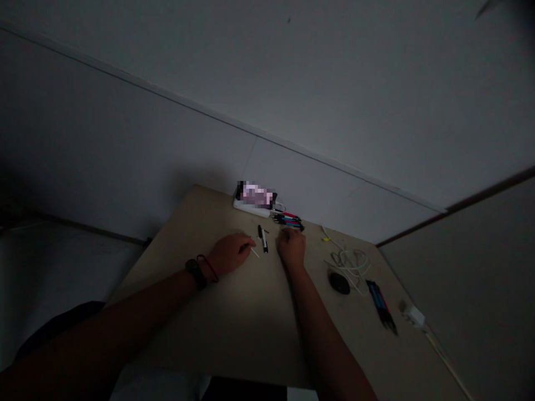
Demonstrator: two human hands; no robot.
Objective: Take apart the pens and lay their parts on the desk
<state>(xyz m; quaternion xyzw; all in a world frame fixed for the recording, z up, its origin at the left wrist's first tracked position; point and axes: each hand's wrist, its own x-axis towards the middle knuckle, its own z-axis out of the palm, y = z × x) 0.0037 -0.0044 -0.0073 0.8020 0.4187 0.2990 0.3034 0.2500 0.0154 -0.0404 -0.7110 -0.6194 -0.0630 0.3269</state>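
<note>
Left hand (231, 253): rod (254, 252) is pinched in closed fingers.
Right hand (291, 248): fingers curled; hold cannot be told.
Pen (263, 239): laid between hands.

Beige table (234, 334), black mouse (339, 283), white cable (351, 260), black-and-white pen (263, 240), red wristband (208, 267).

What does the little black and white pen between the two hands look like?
The pen is slim, white with black parts, as far as the dim picture shows. It lies flat on the tan table, pointing away from the person, between the left hand and the right hand. Neither hand seems to touch it. A small black piece lies right beside it.
</note>
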